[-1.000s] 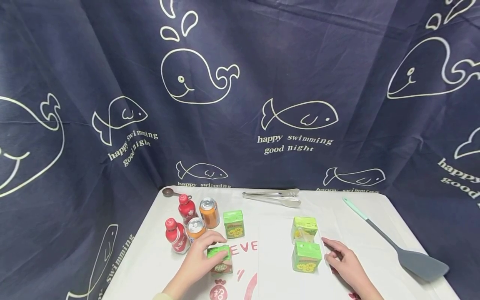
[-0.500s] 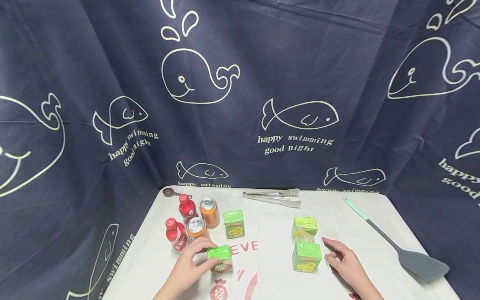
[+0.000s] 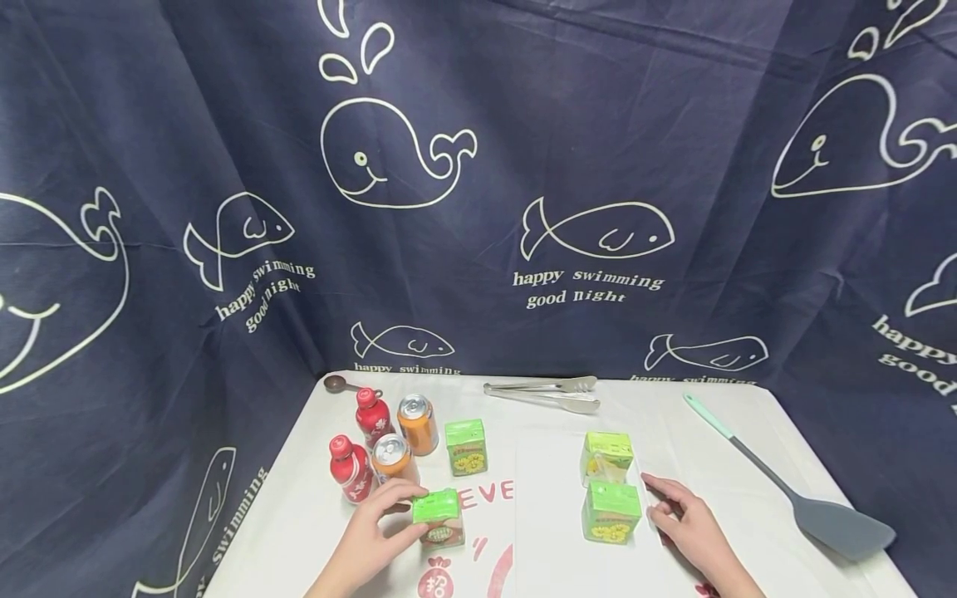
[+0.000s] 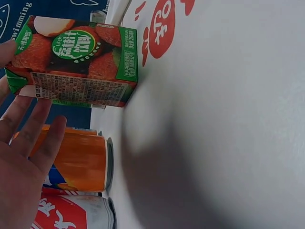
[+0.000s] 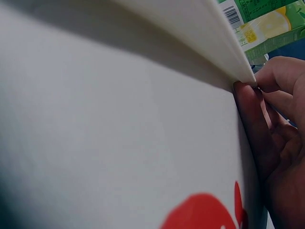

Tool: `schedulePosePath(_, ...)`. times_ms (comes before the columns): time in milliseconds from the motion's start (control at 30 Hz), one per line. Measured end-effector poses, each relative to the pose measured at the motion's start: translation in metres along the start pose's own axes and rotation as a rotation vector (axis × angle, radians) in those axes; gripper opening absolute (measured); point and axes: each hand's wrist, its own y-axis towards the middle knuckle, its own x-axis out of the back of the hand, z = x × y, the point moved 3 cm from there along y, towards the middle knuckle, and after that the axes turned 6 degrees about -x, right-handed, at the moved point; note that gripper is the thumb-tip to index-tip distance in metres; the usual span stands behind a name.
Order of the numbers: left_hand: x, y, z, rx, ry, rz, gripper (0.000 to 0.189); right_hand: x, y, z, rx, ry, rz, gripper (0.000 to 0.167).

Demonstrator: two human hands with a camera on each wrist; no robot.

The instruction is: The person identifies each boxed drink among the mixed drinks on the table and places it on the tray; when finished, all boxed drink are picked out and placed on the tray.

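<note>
A lychee juice box [image 3: 439,519] with a green top stands upright on the left of the table. My left hand [image 3: 374,531] is at its left side, thumb and index fingertips right at the carton. In the left wrist view the fingers are fairly straight and spread beside the juice box's top end. My right hand [image 3: 688,527] pinches the right edge of a thin white board [image 3: 549,515]; the right wrist view shows the board's edge [image 5: 190,33] between thumb and finger, raised over the tabletop. Two green juice boxes, a rear one [image 3: 607,455] and a front one [image 3: 611,515], stand on the board.
Left of the board stand another green juice box [image 3: 467,448], two orange cans [image 3: 419,428] and two red bottles [image 3: 351,473]. Metal tongs [image 3: 542,394] and a brown spoon [image 3: 336,383] lie at the back. A grey spatula [image 3: 837,525] lies on the right.
My left hand has drawn back leftward from the lychee juice box, its fingers no longer reaching over the top. The box stays in place. My right hand has kept its hold on the board.
</note>
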Motion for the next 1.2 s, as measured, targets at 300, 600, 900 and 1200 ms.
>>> schedulePosePath(300,-0.0010,-0.0019,0.0035,0.074,-0.077,0.020,0.038,0.0002,-0.0006,0.0011,-0.001,0.000,0.000,0.056)
schedulePosePath(600,-0.0019,-0.0016,0.0032,0.150,-0.114,0.026,0.040,0.0002,0.0000,0.0008,-0.006,-0.004,0.004,0.056)
schedulePosePath(900,-0.0035,-0.0024,0.0032,0.178,-0.156,0.010,0.040,0.0001,0.0006,-0.0005,-0.019,-0.011,0.006,0.056)
schedulePosePath(1200,-0.0043,-0.0037,0.0034,0.193,-0.160,-0.024,0.041,0.0001,0.0020,-0.0013,-0.007,-0.026,-0.009,0.056)
